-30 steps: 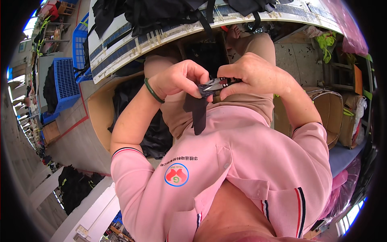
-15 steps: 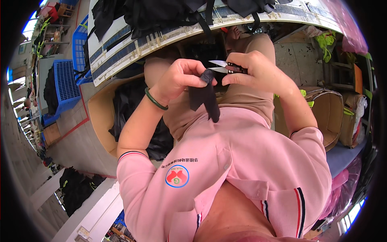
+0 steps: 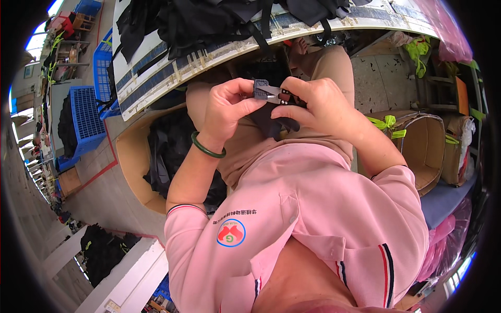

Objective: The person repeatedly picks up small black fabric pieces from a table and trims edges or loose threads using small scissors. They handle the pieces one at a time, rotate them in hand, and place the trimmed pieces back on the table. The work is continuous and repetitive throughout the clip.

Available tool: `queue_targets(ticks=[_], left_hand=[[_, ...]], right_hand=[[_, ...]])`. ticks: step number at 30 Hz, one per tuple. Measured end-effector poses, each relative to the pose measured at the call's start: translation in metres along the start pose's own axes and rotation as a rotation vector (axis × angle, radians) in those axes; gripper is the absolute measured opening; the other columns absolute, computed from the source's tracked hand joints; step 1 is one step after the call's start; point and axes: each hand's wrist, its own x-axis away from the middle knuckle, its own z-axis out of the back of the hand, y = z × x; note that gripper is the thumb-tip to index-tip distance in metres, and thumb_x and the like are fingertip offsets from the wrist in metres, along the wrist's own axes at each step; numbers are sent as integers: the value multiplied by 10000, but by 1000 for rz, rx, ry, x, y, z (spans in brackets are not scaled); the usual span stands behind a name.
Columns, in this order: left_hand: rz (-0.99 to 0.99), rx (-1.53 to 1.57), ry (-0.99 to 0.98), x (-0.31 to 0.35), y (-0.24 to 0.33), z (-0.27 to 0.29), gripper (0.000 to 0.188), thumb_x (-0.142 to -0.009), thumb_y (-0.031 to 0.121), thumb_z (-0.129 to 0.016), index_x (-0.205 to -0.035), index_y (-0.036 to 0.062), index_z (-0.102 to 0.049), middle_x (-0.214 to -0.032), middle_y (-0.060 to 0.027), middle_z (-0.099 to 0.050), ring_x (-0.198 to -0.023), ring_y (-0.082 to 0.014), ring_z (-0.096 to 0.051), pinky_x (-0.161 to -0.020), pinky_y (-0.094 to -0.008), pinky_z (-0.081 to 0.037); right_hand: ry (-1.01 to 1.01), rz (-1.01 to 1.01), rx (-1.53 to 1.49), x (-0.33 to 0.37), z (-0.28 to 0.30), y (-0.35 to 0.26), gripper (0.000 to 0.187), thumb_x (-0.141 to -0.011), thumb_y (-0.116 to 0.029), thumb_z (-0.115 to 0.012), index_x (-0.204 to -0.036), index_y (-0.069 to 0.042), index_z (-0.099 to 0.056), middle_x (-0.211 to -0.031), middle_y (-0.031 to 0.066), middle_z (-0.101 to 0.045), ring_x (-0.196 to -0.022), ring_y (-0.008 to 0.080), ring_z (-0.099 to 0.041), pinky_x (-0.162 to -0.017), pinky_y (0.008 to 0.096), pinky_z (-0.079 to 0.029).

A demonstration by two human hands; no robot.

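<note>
Over my lap, my left hand point(image 3: 232, 104) pinches a dark fabric piece point(image 3: 261, 88) between thumb and fingers. A folded end of it stands up at the fingertips, and the rest hangs below, partly hidden by my hands. My right hand point(image 3: 308, 101) is closed around a pair of thread snips point(image 3: 286, 97) with dark handles. The snips' silver blades lie against the fabric end close to my left fingertips. Whether the blades are cutting a thread cannot be made out. A green bangle point(image 3: 209, 146) circles my left wrist.
Ahead, a worktable point(image 3: 209, 63) with a taped edge bears heaped black fabric pieces point(image 3: 193, 26). A cardboard box point(image 3: 133, 156) holding black fabric stands at my left, and another cardboard box point(image 3: 425, 151) at my right. Blue plastic crates point(image 3: 86, 117) are farther left.
My left hand has turned the fabric so its folded end faces up. The snips have come down from above onto that end, their blades now closer together.
</note>
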Motion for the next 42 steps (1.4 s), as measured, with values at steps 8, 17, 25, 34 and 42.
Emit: queue_targets(ticks=[8, 17, 25, 34, 42], left_hand=[[-11, 35, -40, -1, -2, 0, 158, -798, -66, -651, -950, -23, -660, -917, -49, -666, -851, -109, -614, -814, -260, -496], [14, 23, -31, 0, -1, -4, 204, -762, -91, -637, -955, -26, -657, -952, -88, -677, -890, -148, -637, -841, -282, -506], [30, 1, -29, 1, 0, -7, 138, -800, -81, -624, -929, -39, -649, -945, -87, -673, -872, -126, -623, -831, -274, -506], [42, -54, -5, 2, 3, -8, 141, -794, -83, -630, -928, -45, -648, -995, -126, -680, -898, -148, -633, -858, -298, -510], [-14, -360, -5, 17, 10, 18, 114, -775, -56, -627, -886, -40, -650, -943, -95, -686, -881, -127, -625, -819, -259, -486]], right_hand=[[-49, -69, -115, 0, 3, 1, 383, -768, -387, -730, -795, -40, -572, -527, 116, -528, -503, 303, -543, -499, 375, -424], [25, 59, 83, 1, 2, 0, 369, -794, -422, -686, -826, -74, -566, -599, 82, -608, -550, 284, -609, -501, 378, -463], [59, 107, 157, 6, -3, 6, 329, -802, -386, -685, -828, -85, -555, -575, 72, -587, -530, 272, -598, -475, 365, -450], [78, 64, 116, 8, -3, 5, 343, -798, -367, -696, -784, -63, -536, -540, 93, -546, -525, 298, -581, -483, 397, -435], [290, -192, -63, -3, 13, 55, 406, -829, -368, -689, -946, 1, -566, -683, 168, -619, -675, 369, -604, -621, 412, -465]])
